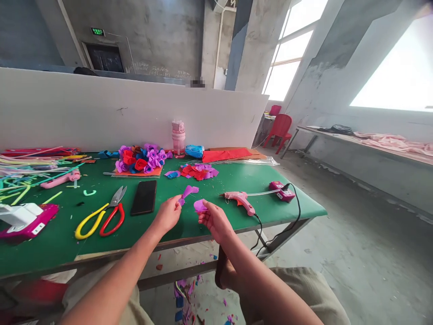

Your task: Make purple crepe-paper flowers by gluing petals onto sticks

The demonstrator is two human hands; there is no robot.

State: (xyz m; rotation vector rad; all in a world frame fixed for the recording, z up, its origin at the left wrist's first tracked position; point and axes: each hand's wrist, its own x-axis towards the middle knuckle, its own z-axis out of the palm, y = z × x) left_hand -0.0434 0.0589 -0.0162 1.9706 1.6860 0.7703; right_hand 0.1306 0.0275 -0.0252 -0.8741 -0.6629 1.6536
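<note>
- White and pink device (23,219): at the table's left end, cut off by the frame edge; type cannot be identified.
- Coloured sticks (30,169): loose bundle behind the device, running out of frame to the left; individual pieces are hard to separate.
- Scissors (104,212): flat on the green table (230,180), one yellow and one red handle, blades pointing away from the person.
- Phone (144,197): black, screen dark, just right of the scissors.
- Paper flowers (140,160): purple, red and blue heap on an orange sheet near the back wall.
- Left hand (167,214): thumb and fingers pinched shut on the lower end of a purple strip (188,192), held above the table's front edge. The fingertips are hidden behind the hand.
- Bottle (178,137): pink, upright at the back of the table.
- Cut scraps (198,171): red and purple pile behind both hands.
- Right hand (214,219): fingers closed on a purple petal (200,206), near the strip but apart from it. The hand covers part of the petal.
- Glue gun (240,199): pink, lying on its side right of the right hand; its cord drops over the table edge.
- Pink box (282,190): near the table's right corner; detail too small to read.
</note>
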